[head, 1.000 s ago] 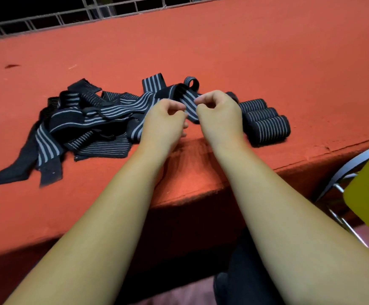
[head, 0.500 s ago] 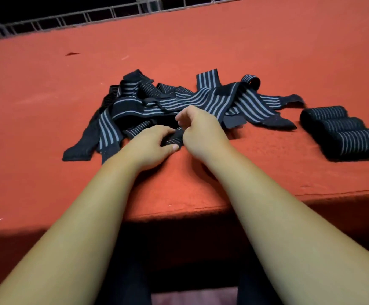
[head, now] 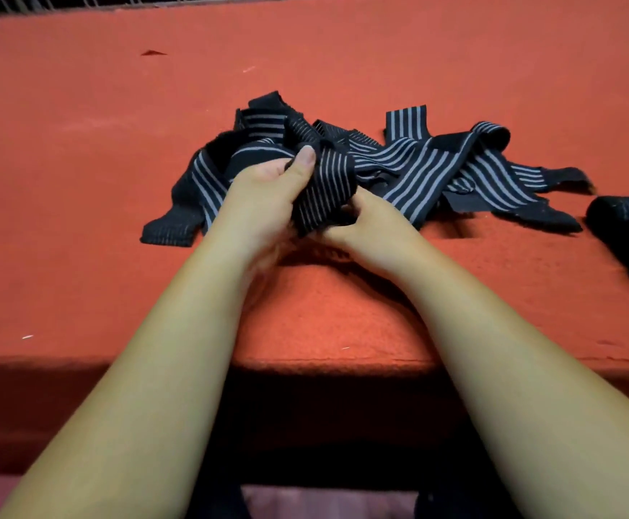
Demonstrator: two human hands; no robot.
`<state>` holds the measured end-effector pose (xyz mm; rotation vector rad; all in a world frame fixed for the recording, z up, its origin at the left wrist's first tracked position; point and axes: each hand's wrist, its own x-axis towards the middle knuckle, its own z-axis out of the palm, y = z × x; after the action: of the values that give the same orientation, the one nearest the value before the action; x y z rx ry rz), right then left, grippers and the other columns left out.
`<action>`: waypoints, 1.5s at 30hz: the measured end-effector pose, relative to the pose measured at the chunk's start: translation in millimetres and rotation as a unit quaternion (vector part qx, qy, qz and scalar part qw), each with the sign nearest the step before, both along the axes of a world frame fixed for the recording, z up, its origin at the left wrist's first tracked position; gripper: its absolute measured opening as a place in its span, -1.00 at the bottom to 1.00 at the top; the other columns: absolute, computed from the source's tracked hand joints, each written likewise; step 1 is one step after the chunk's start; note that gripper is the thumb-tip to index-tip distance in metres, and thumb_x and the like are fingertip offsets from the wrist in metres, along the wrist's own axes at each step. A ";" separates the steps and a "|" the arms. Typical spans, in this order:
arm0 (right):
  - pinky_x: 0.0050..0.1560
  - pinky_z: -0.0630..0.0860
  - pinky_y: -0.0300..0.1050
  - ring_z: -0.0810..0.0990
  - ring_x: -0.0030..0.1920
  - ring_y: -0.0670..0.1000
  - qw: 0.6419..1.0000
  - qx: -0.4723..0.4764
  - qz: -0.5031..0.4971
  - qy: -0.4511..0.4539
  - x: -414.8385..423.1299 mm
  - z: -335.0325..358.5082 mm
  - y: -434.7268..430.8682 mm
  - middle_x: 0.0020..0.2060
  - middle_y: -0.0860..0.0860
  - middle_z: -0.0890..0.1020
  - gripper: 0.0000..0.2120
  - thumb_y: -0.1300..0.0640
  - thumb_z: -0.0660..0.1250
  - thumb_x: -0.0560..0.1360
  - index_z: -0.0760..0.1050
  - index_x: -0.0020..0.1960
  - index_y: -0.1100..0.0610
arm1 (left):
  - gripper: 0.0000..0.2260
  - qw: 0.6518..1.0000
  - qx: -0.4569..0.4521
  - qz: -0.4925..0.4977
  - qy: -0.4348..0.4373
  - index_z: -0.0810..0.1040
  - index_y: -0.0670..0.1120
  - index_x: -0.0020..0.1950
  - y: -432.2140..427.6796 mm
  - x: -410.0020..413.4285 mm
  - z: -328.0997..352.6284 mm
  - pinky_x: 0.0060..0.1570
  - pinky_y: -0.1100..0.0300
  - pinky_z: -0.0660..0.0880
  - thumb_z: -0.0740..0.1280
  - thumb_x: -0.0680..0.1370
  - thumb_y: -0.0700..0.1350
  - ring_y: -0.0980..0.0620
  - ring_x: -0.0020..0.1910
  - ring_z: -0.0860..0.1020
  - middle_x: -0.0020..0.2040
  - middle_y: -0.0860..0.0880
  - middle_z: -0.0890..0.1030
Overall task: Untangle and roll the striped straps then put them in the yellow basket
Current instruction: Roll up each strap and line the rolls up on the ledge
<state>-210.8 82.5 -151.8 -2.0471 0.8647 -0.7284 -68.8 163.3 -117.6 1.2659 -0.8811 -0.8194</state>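
Note:
A tangled heap of black straps with grey stripes (head: 429,170) lies on the red table (head: 80,181). My left hand (head: 268,192) grips one striped strap (head: 324,185), thumb pressed on its upper edge. My right hand (head: 365,222) holds the lower end of the same strap from underneath, fingers curled round it. The strap is lifted a little off the table between both hands. Rolled straps (head: 627,234) lie at the right edge, partly cut off. The yellow basket is out of view.
The table's front edge (head: 305,363) runs just below my forearms, with dark space beneath. A metal railing (head: 80,1) lines the far side. A small dark mark (head: 152,53) sits on the far left of the table.
Both hands have taken hold of one striped strap and raised it from the heap. The view has shifted left, so the rolled straps now sit at the right edge.

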 end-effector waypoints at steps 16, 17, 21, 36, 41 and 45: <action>-0.50 0.59 -0.21 0.67 -0.44 -0.07 0.754 0.483 -0.118 -0.429 -8.9 24.1 -12.5 -0.35 0.01 0.67 -0.77 0.12 0.23 0.76 0.58 0.00 0.15 | -0.40 0.844 0.160 -0.093 -0.504 0.42 0.25 0.59 7.1 37.7 -20.0 0.70 -0.26 -0.07 0.45 0.60 -0.12 -0.02 0.73 0.09 0.63 0.19 0.37; -0.55 0.54 -0.25 0.61 -0.49 -0.10 0.731 0.505 -0.115 -0.443 -12.3 26.9 -14.5 -0.39 -0.01 0.62 -0.77 0.17 0.19 0.74 0.56 -0.02 0.15 | -0.49 0.850 0.149 -0.064 -0.501 0.48 0.28 0.54 5.7 36.5 -22.6 0.68 -0.21 0.08 0.44 0.63 -0.09 -0.03 0.69 0.23 0.56 0.18 0.46; -0.47 0.62 -0.19 0.54 -0.36 -0.05 0.661 0.532 -0.119 -0.515 -18.8 25.7 -20.0 -0.29 0.06 0.59 -0.77 0.31 0.16 0.67 0.56 -0.06 0.23 | -0.85 0.883 0.098 0.059 -0.455 0.69 0.16 0.21 -1.6 33.7 -22.6 0.08 0.27 0.40 0.36 0.70 -0.01 0.15 0.10 0.60 0.06 0.16 0.69; -0.13 0.75 -0.07 0.74 -0.26 0.04 0.659 0.482 -0.017 -0.577 -17.2 30.8 -9.0 -0.18 0.17 0.68 -0.89 0.37 0.30 0.68 0.58 0.01 0.33 | -0.64 0.786 0.150 0.054 -0.598 0.58 0.19 0.41 -18.3 12.1 -22.5 0.34 -0.21 0.47 0.42 0.61 0.15 -0.11 0.39 0.48 0.37 0.07 0.53; -0.48 0.56 -0.25 0.44 -0.53 -0.09 0.581 0.520 -0.045 -0.624 -29.0 22.4 -19.8 -0.40 0.01 0.51 -0.81 0.37 0.26 0.52 0.53 -0.23 0.21 | -0.82 0.839 0.121 0.186 -0.497 0.56 -0.06 0.02 -22.4 18.2 -19.9 0.02 -0.06 0.52 0.27 0.66 0.03 -0.25 0.11 0.60 0.04 -0.12 0.67; -0.03 0.64 -0.19 0.55 -0.45 0.04 0.593 0.493 -0.043 -0.635 -34.3 20.3 -21.5 -0.44 0.06 0.52 -0.75 0.18 0.46 0.45 0.54 -0.39 0.14 | -0.76 0.863 0.157 0.225 -0.424 0.45 -0.13 0.26 -21.8 24.5 -19.9 -0.01 -0.04 0.46 0.33 0.64 -0.09 -0.25 0.11 0.60 0.08 -0.16 0.63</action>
<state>-245.1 61.0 -131.4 -0.1863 0.2742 -1.1244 -44.3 141.5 -137.5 2.0885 -1.0830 0.0230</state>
